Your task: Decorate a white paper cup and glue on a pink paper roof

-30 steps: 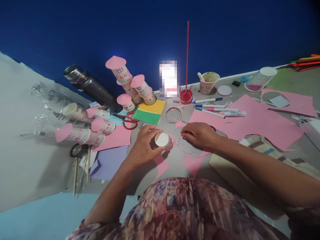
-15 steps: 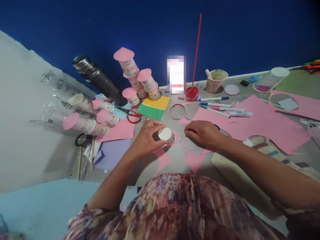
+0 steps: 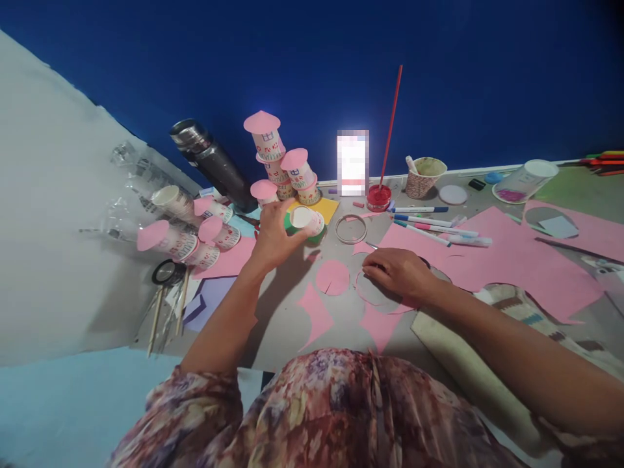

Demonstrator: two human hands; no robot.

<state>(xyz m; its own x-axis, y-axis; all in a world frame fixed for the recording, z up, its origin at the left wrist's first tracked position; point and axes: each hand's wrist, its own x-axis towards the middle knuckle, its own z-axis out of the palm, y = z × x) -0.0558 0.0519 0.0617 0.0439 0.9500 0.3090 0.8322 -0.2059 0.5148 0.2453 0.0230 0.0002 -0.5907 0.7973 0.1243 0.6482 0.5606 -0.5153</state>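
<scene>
- We've got the paper cup [image 3: 303, 219] in our left hand [image 3: 277, 235]: thumb and fingers gripping its sides, mouth tipped toward us. It's over the green-and-yellow sheets [image 3: 327, 209], left of centre on the worktop [image 3: 287, 333], nearer the back edge. Can't tell if it touches them.
- Our right hand [image 3: 397, 274] is down near mid-worktop, fingers bent and bunched together. Can't tell if they grip anything; a thin pointed tip shows just beside them.
- Between our hands, closer to the front edge: a pink disc [image 3: 333, 277] with a slit, lying flat.
- Two pink offcuts toward the front edge, one below the disc [image 3: 316, 313], one below our right hand [image 3: 380, 325].
- Silvery ring [image 3: 351, 242] flat just right of the sheets.
- Behind our left hand, toward the back edge: stacked decorated cups [image 3: 267, 141] with pink cone roofs, upright. Black flask [image 3: 214, 168] leans left of them.
- Toward the left end: more roofed cups [image 3: 168, 242] lying on their sides. Lilac paper [image 3: 212, 300], a black roll [image 3: 158, 276] and wooden sticks [image 3: 156, 318] sit toward the front left corner.
- Along the back edge, left to right: blurred-out lit panel [image 3: 351, 162], red rod [image 3: 391, 127] upright in a red base [image 3: 379, 199], patterned cup [image 3: 419, 184], white tapered cup [image 3: 529, 181].
- Pens [image 3: 433, 227] and large pink paper [image 3: 482, 253] fill the right side; striped cloth [image 3: 519, 302] nearer the front edge.
</scene>
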